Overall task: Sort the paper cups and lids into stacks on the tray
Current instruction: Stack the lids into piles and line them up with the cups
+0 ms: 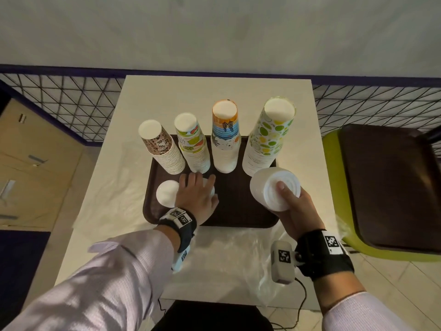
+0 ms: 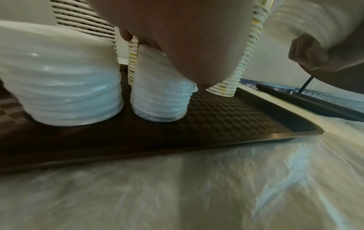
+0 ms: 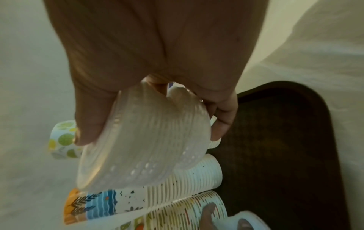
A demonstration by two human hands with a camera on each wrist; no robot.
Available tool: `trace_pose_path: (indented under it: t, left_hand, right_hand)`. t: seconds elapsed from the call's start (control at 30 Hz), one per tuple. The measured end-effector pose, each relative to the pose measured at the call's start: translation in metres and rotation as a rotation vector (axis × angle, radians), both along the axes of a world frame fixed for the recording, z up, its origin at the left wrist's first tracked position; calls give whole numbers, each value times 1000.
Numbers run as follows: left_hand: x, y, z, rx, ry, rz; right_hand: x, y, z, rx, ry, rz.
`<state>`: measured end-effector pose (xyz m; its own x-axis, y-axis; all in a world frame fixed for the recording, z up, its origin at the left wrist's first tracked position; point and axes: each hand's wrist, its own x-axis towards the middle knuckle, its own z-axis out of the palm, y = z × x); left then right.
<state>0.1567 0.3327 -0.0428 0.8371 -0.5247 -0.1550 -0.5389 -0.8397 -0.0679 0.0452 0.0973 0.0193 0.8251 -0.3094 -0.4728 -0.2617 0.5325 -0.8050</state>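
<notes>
Four upside-down stacks of paper cups stand along the back of the brown tray (image 1: 238,211): coffee-print (image 1: 160,144), fruit-print (image 1: 193,142), beach-print (image 1: 225,137) and lime-dotted (image 1: 267,139). In front of them, two short stacks of white lids sit on the tray, one uncovered (image 1: 167,193) (image 2: 63,93). My left hand (image 1: 198,187) rests flat on top of the other (image 2: 159,101). My right hand (image 1: 291,204) grips a tilted stack of translucent lids (image 1: 267,187) (image 3: 149,147) above the tray's right front part, thumb on its top face.
Crinkled clear plastic (image 1: 226,254) covers the white table (image 1: 214,91) in front of the tray. A second brown tray (image 1: 386,187) lies on a green chair to the right. A wire mesh fence (image 1: 71,103) runs behind, and cardboard boxes (image 1: 35,163) stand at left.
</notes>
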Motion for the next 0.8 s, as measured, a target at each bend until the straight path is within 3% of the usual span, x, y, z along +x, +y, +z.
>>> trace_pose_path:
  t: [0.13, 0.23, 0.3, 0.4, 0.43, 0.5, 0.7, 0.8]
  left_hand:
    - [-9, -8, 16, -178, -51, -65]
    - [-26, -21, 40, -547, -76, -120]
    - [-37, -34, 54, -910, 175, -9]
    - [-48, -56, 66, -1274, 874, 350]
    - [-50, -61, 67, -1308, 1033, 441]
    - [-52, -67, 67, -1318, 1149, 530]
    - [-54, -69, 66, -1358, 1276, 694]
    - [-54, -64, 62, -1363, 1248, 705]
  right_hand:
    - [0, 0, -1, 39, -1, 13]
    - [-2, -1, -2, 50, -7, 16]
    - [-5, -2, -4, 55, -11, 37]
    - [-9, 1, -4, 87, -40, 149]
    - [-9, 3, -4, 101, -44, 190]
    - [-10, 8, -4, 119, -47, 237]
    - [-14, 14, 1, 200, -40, 247]
    - [-14, 15, 0, 204, -29, 250]
